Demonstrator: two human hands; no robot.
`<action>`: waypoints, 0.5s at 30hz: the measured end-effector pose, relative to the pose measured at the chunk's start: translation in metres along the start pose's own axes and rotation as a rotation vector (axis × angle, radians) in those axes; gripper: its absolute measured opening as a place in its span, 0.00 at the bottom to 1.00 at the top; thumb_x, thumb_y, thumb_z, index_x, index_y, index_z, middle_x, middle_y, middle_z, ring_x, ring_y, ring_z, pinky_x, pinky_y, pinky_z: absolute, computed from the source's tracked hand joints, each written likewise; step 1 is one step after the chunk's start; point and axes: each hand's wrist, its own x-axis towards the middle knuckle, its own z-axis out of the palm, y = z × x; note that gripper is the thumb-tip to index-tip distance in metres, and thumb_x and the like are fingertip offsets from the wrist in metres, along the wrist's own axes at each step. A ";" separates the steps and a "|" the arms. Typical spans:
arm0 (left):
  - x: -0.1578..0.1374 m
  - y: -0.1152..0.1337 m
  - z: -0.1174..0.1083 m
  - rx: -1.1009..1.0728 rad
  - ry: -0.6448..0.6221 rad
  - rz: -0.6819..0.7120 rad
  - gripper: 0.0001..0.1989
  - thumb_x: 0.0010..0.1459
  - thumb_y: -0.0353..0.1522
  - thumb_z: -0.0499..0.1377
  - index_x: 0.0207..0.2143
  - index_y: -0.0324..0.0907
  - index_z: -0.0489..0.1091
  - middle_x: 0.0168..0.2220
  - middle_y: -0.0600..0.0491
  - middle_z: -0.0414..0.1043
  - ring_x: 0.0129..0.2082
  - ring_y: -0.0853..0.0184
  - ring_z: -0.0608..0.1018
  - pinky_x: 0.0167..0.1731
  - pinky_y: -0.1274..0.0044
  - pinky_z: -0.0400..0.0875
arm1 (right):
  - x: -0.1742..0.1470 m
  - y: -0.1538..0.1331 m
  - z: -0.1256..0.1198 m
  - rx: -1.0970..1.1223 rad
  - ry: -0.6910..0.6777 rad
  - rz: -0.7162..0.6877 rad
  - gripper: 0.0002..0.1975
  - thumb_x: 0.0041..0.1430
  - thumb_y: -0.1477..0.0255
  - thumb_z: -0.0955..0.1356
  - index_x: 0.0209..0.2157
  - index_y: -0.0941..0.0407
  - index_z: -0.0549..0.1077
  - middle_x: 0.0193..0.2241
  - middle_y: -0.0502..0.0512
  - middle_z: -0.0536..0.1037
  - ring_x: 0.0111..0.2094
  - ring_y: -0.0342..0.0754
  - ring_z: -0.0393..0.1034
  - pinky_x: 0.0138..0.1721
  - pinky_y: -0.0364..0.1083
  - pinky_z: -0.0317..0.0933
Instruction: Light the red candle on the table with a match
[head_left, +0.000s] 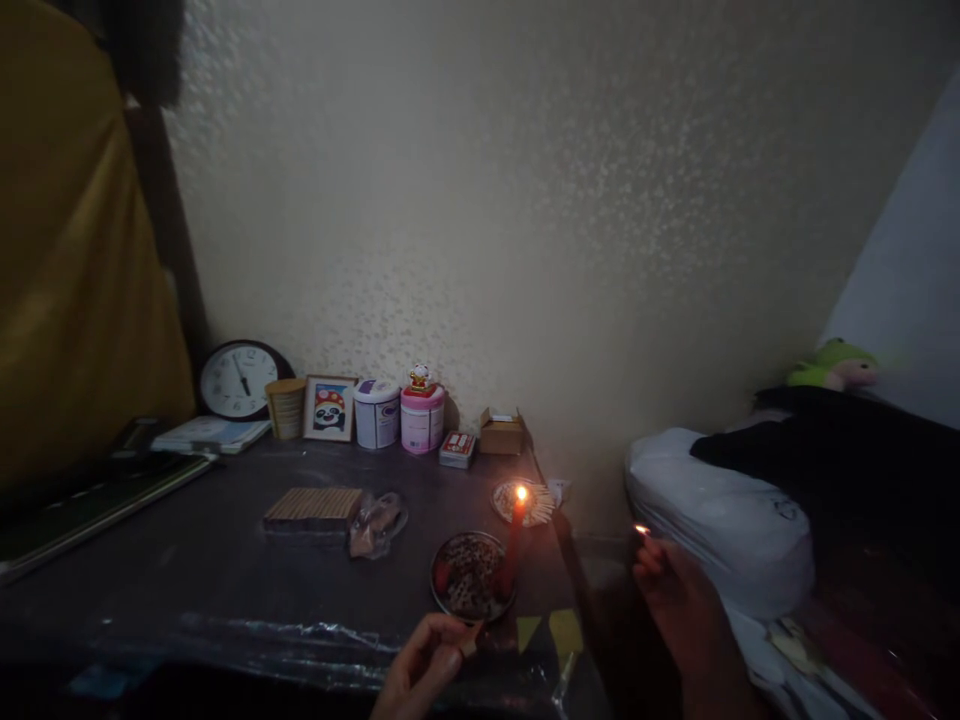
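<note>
You are looking at nothing readable: the round white wall clock (238, 380) and the white and pink cylindrical tins (422, 420) are showing only blurred markings.

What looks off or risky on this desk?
A lit red candle stands tilted in the round tin near the table's front corner, and the right hand holds a glowing match off the table edge. Nothing spilled.

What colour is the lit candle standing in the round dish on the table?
The candle is red, with a small orange flame on top. The head view shows it best.
</note>
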 end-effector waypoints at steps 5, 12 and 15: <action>-0.001 0.003 0.001 0.006 -0.010 0.009 0.16 0.48 0.45 0.63 0.33 0.43 0.71 0.32 0.53 0.76 0.34 0.62 0.73 0.37 0.74 0.61 | 0.002 0.020 -0.002 -0.155 0.010 0.073 0.13 0.31 0.60 0.74 0.18 0.54 0.75 0.20 0.51 0.74 0.25 0.48 0.66 0.29 0.47 0.65; 0.000 0.003 0.000 0.031 0.009 0.008 0.18 0.46 0.46 0.63 0.33 0.43 0.71 0.29 0.54 0.73 0.31 0.64 0.72 0.33 0.75 0.62 | -0.002 0.014 0.005 0.049 -0.075 0.112 0.16 0.37 0.56 0.73 0.23 0.54 0.75 0.24 0.50 0.76 0.27 0.48 0.71 0.31 0.48 0.69; 0.000 0.002 -0.001 0.014 0.009 0.007 0.16 0.48 0.45 0.63 0.33 0.44 0.71 0.30 0.54 0.73 0.31 0.64 0.72 0.33 0.75 0.62 | 0.001 0.016 0.003 -0.005 -0.052 0.065 0.20 0.37 0.50 0.70 0.18 0.53 0.72 0.19 0.50 0.73 0.23 0.47 0.69 0.27 0.48 0.68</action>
